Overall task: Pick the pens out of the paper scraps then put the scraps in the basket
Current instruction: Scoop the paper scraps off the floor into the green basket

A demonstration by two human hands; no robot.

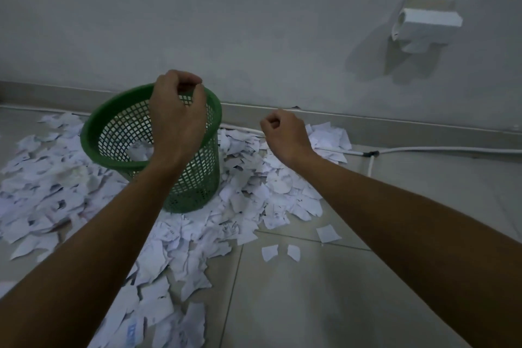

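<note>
Left hand [176, 118] curls its fingers over the far rim of the green basket [113, 133]; whether it grips is unclear.
Basket stands tilted amid paper scraps [254, 192] on the tiled floor [310, 305], a few inside; right hand [285, 133] hangs clenched, empty, beside it.

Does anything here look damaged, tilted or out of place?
Yes. The green plastic mesh basket stands tilted among the torn white paper scraps covering the tiled floor. A white fitting hangs crooked on the wall.

Head view looks down (and forward) over floor [310, 305].
</note>
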